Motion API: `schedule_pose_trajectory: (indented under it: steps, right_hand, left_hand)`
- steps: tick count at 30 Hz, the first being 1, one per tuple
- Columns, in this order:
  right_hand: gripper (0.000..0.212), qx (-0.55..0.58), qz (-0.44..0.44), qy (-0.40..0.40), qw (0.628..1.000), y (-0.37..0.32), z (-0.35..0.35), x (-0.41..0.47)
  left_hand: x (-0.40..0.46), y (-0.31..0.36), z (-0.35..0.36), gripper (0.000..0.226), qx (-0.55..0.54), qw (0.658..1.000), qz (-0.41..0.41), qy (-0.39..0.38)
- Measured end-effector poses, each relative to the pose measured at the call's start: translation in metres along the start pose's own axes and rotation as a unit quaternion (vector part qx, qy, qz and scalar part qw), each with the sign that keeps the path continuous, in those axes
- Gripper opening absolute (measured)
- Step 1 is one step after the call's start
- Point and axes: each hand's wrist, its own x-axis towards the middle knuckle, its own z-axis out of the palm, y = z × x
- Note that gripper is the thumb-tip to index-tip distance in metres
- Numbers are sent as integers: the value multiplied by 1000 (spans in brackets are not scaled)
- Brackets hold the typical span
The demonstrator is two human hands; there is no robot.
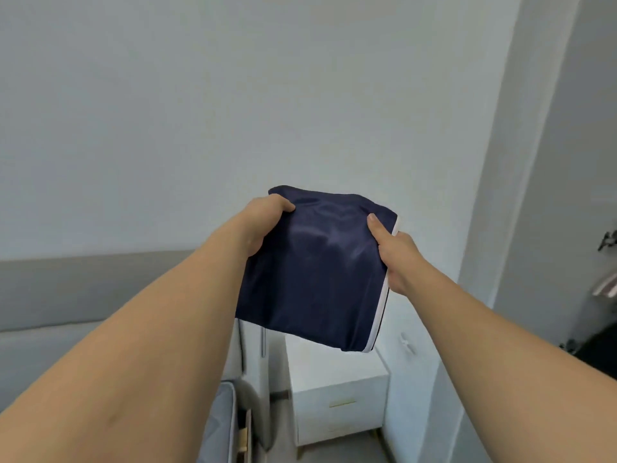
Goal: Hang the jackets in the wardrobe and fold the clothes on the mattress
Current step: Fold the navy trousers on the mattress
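Garment: folded navy garment (317, 272), shiny fabric, held up in the air between both hands, in front of a pale wall (233, 95).
Left hand: left hand (263, 222) grips the garment's upper left corner, thumb lying on the near face, the other fingers hidden behind the cloth.
Right hand: right hand (394, 255) pinches the right edge near the top, thumb pressed flat on the near face, fingers curled round the back out of sight.
White trim: white trim (380, 309) runs down the garment's right edge, from just beside the right hand to the lower right corner.
Hang: the cloth drops below both grips, its lower edge free and touching nothing.
Below the grip: white nightstand (340, 396) with a gold drawer handle stands well under the garment.
Left of the grip: grey headboard (100, 285) shows behind the left forearm; a corner of the mattress (217, 426) sits low beneath it.
Right of the grip: dark items at the frame's edge, too cut off to tell.
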Motion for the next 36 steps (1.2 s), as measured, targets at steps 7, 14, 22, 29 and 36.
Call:
schedule_pose_trajectory:
  steps: [7,14,22,29,36]
  right_hand:
    - [53,-3,-77,111,991,-97,-160,1]
    - [58,16,-157,226,961,-172,-325,-15]
    - [62,16,-178,300,937,-202,-459,-22]
    - [41,52,-169,329,928,-209,-523,4]
    - [30,3,-232,397,888,-230,-580,54]
  left_hand:
    - [-3,112,153,56,5,991,101,-91]
    - [-19,210,329,50,-18,964,199,-177]
    - [-27,259,485,25,-45,937,234,-255]
    - [-4,289,579,18,-70,914,257,-305]
    - [50,323,660,35,-93,888,274,-357]
